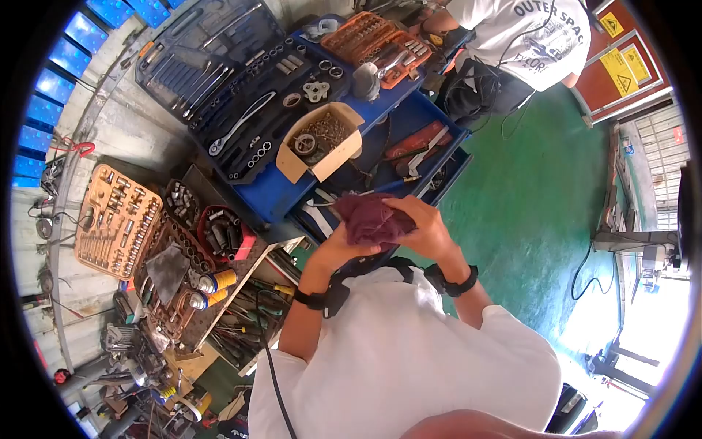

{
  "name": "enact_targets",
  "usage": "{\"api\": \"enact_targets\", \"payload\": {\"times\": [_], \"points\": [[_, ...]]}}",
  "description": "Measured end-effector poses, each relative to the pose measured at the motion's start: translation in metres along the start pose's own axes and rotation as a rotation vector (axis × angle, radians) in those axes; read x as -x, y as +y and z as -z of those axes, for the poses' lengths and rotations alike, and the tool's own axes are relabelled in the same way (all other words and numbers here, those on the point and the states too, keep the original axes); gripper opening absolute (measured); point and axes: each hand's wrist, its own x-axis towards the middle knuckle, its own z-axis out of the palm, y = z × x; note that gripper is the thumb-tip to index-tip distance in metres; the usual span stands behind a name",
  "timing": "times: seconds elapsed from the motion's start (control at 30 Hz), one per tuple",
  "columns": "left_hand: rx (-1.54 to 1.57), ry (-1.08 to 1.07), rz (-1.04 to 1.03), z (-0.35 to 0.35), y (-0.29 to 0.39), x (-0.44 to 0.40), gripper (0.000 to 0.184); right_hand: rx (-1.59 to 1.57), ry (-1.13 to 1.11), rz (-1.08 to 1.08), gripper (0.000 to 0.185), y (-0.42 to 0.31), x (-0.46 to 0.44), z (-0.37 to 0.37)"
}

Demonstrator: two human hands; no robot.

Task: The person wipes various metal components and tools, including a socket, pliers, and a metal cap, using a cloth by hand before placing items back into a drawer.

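A bunched maroon cloth [371, 222] is held in front of my chest, above the open drawers of a blue tool cabinet [274, 196]. My left hand [341, 250] grips it from the lower left, fingers wrapped into the folds. On the other side my right hand [426, 228] closes over its right edge. Whether anything is wrapped inside the cloth cannot be seen. Just beyond it, an open drawer holds a red tool [417, 143] and other tools. A cardboard box [338, 157] of small metal parts sits on the cabinet top.
Behind the box lies an open blue socket set [241, 88]; an orange tool case [376, 47] is farther right. To the left, a bench carries a tan socket case [117, 219], a red bin [225, 233] and spray cans [217, 281]. Another person [523, 44] crouches at upper right.
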Motion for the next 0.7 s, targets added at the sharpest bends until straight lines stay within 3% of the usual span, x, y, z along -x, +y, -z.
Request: {"api": "enact_targets", "payload": {"times": [0.1,0.17,0.23,0.4,0.5,0.57,0.67,0.7], "points": [[-0.011,0.074,0.014,0.004,-0.005,0.004,0.087,-0.004,0.063,-0.014,0.069,0.003,-0.005,-0.013],[-0.06,0.134,-0.069,0.001,-0.001,0.004,0.089,-0.013,0.022,-0.085,0.074,-0.005,-0.009,-0.011],[-0.361,0.142,-0.34,0.004,-0.001,0.004,0.088,0.03,-0.1,-0.13,0.074,-0.01,-0.013,-0.011],[-0.245,0.225,-0.403,-0.006,-0.003,0.003,0.079,-0.073,-0.035,-0.095,0.07,-0.013,-0.016,-0.025],[-0.477,0.26,-0.558,0.003,-0.028,0.007,0.074,-0.135,-0.068,-0.133,0.068,-0.006,-0.014,-0.029],[-0.093,0.424,-0.493,0.003,-0.042,0.002,0.062,-0.134,-0.079,-0.138,0.068,0.0,-0.016,-0.028],[-0.017,0.431,-0.429,0.001,-0.042,0.005,0.053,-0.14,-0.105,-0.066,0.068,0.001,-0.017,-0.019],[-0.011,0.431,-0.426,0.0,-0.041,0.006,0.053,-0.004,-0.147,-0.026,0.07,-0.005,-0.02,-0.012]]}}
